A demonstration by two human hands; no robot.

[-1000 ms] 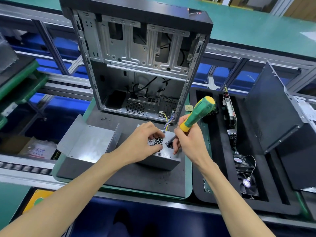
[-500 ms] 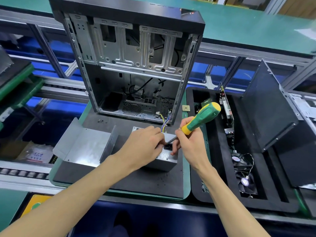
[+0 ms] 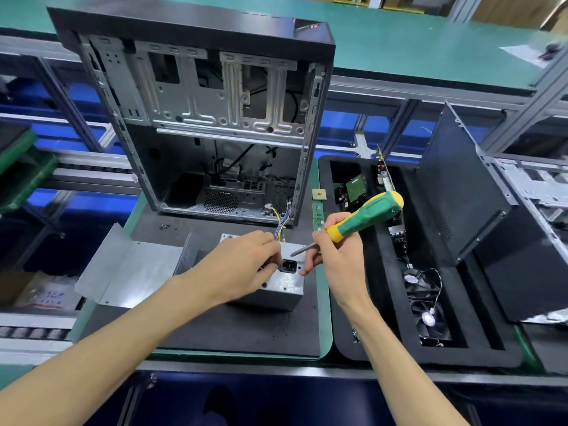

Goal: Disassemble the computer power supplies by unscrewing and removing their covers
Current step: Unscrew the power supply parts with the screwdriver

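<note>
Grey steel power supply [image 3: 284, 284] sits on the black foam mat [image 3: 215, 330], near the open computer case [image 3: 212, 118]. My left hand [image 3: 242, 265] curls over its top, gripping it. My right hand [image 3: 336, 256] grips the green-yellow screwdriver [image 3: 362, 221], tip just above the socket [image 3: 288, 266]. A removed cover [image 3: 129, 269] lies left.

My left hand [image 3: 242, 265] lay palm down, wrist bent inward, its fingers curled over the top edge of the power supply [image 3: 285, 284] and gripping it. My right hand [image 3: 336, 256] was closed round the screwdriver [image 3: 365, 218], thumb along the handle, one finger reaching down toward the unit's face. Both forearms were bare and extended forward, converging toward the middle.
</note>
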